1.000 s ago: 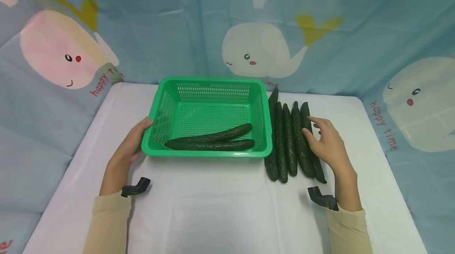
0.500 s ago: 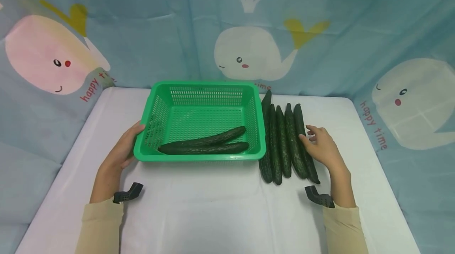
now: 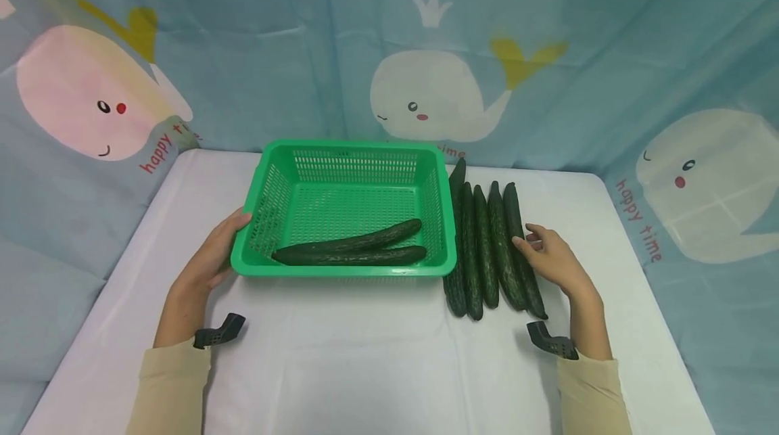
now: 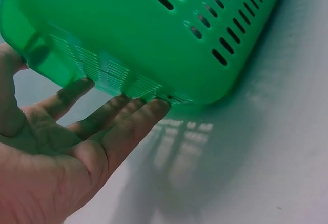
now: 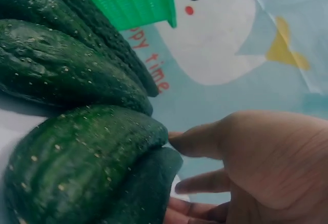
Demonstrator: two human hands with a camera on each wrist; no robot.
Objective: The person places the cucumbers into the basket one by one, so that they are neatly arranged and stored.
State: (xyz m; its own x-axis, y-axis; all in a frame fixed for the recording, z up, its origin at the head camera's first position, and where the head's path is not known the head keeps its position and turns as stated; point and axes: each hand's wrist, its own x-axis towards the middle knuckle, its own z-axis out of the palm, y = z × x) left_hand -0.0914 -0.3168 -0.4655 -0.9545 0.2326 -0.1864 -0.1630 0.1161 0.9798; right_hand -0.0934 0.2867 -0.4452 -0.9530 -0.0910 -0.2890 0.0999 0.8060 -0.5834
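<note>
A green plastic basket [image 3: 343, 271] with slotted walls holds two dark green cucumbers [image 3: 353, 257] along its near side. My left hand [image 3: 213, 252] holds the basket's left side; in the left wrist view, its thumb is at the rim and its fingertips touch the outer wall. Several more cucumbers [image 3: 487, 252] lie side by side to the right of the basket. My right hand [image 3: 554, 259] is at the rightmost cucumber [image 3: 526, 272], thumb over it and fingers on its right side. In the right wrist view, the fingers look loosely bent; firm contact is hard to tell.
A white cloth [image 3: 365, 354] covers the table. Blue curtains [image 3: 341, 49] with printed whales hang behind and at both sides. The leftmost loose cucumber [image 3: 456, 198] lies close against the basket's right wall. A black wrist mount [image 3: 550, 340] sits at each sleeve cuff.
My right hand has come slightly lower along the rightmost cucumber, its fingers drawing in a little nearer. The left hand stays on the basket. The whole view shifted a little.
</note>
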